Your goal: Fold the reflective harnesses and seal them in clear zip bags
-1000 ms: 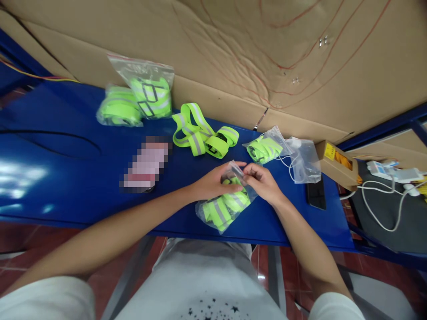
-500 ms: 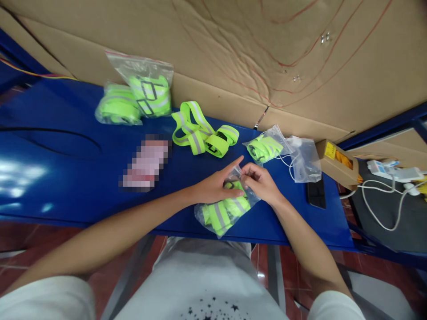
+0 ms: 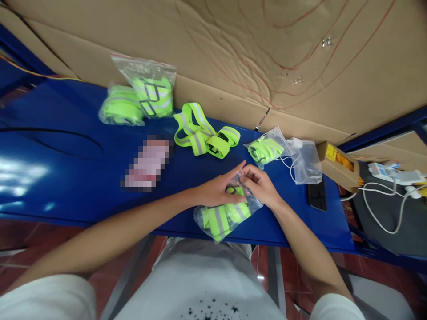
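Observation:
A clear zip bag (image 3: 218, 221) with folded neon-yellow reflective straps inside lies near the front edge of the blue table. My left hand (image 3: 220, 190) reaches across its top, thumb over the straps and fingers along the bag's mouth, gripping it. The fingers of my right hand (image 3: 258, 183) are curled and pinch the bag's upper edge beside the left fingertips. Beyond the hands lie loose neon-yellow reflective straps (image 3: 196, 133) with a dark buckle. Another small bag of straps (image 3: 265, 149) rests just behind my right hand.
Two bags of straps (image 3: 122, 106) stand at the back left against the cardboard wall (image 3: 213, 66). To the right are an empty zip bag (image 3: 307, 164), a black phone (image 3: 316, 195), a small cardboard box (image 3: 338, 166) and white cables. A blurred pinkish item (image 3: 147, 164) lies left.
The bag's mouth shifts slightly under my fingers, and my right hand has moved a little along the edge. The whole view drifts slightly; the other things stay put.

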Demonstrator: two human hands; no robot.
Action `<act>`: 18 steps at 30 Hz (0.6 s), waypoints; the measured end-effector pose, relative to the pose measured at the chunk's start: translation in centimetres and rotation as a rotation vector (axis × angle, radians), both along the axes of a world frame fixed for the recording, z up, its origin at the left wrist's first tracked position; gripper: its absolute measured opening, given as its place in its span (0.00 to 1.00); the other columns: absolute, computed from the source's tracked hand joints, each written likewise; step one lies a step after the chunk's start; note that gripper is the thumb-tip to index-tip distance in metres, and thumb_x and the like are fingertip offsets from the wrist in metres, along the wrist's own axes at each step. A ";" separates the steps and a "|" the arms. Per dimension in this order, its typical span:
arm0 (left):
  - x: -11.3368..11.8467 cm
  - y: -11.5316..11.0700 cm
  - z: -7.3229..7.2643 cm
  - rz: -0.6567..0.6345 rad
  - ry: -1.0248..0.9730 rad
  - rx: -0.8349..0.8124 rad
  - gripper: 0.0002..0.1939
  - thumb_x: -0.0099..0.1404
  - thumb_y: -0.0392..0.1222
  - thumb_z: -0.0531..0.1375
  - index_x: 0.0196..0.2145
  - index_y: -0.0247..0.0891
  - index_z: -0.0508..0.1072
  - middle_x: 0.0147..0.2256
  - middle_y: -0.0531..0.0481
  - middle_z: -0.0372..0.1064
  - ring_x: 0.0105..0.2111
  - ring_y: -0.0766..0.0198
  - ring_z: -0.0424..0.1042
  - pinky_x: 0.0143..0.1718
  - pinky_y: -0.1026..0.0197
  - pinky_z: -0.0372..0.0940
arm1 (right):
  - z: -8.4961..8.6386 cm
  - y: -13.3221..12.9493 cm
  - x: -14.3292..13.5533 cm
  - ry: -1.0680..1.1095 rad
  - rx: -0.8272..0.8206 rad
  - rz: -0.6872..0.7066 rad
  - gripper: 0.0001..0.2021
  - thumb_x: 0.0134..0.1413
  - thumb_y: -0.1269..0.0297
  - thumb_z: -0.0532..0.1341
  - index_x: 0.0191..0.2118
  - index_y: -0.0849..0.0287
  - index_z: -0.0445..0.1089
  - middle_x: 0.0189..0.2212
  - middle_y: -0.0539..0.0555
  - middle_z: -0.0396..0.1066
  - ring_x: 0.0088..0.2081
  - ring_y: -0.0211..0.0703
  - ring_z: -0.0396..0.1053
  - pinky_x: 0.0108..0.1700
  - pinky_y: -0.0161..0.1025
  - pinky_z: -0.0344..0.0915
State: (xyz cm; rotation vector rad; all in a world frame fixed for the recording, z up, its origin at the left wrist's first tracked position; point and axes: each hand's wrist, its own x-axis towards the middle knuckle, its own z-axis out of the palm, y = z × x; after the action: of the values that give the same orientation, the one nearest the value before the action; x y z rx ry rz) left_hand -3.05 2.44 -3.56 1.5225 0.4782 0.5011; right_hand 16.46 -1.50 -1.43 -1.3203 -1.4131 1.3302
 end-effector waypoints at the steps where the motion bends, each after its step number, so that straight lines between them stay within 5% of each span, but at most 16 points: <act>1: 0.0 0.0 0.0 -0.002 -0.006 -0.009 0.57 0.60 0.47 0.72 0.76 0.45 0.44 0.73 0.39 0.53 0.71 0.46 0.59 0.72 0.40 0.52 | 0.0 0.0 0.0 -0.004 0.000 -0.004 0.14 0.58 0.51 0.66 0.34 0.55 0.65 0.22 0.43 0.62 0.20 0.34 0.61 0.23 0.35 0.60; 9: 0.1 -0.3 1.1 0.012 -0.031 -0.063 0.62 0.57 0.46 0.74 0.77 0.46 0.41 0.71 0.34 0.56 0.67 0.45 0.65 0.66 0.45 0.63 | 0.6 -0.3 -0.8 -0.017 0.075 -0.013 0.16 0.62 0.47 0.66 0.38 0.55 0.70 0.21 0.44 0.62 0.20 0.34 0.57 0.24 0.35 0.53; 13: -0.4 0.3 1.3 -0.104 0.020 -0.204 0.67 0.58 0.49 0.75 0.77 0.47 0.31 0.66 0.33 0.64 0.63 0.47 0.70 0.60 0.47 0.68 | 1.2 -0.5 0.0 -0.070 0.249 -0.235 0.18 0.60 0.45 0.67 0.35 0.56 0.70 0.20 0.44 0.60 0.21 0.34 0.53 0.25 0.36 0.51; 18: -1.3 1.4 1.8 -0.120 0.064 -0.059 0.45 0.56 0.50 0.75 0.67 0.41 0.62 0.60 0.39 0.70 0.60 0.48 0.71 0.58 0.50 0.68 | 1.2 0.2 2.1 -0.100 0.369 -0.507 0.22 0.58 0.39 0.66 0.33 0.54 0.67 0.19 0.44 0.56 0.21 0.36 0.51 0.25 0.37 0.51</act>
State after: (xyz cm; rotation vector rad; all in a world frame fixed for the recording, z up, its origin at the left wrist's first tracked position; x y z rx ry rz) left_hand -4.32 3.85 -1.75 1.5037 0.4446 0.3432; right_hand 18.53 -1.34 -0.23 -1.3804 -1.2043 0.6448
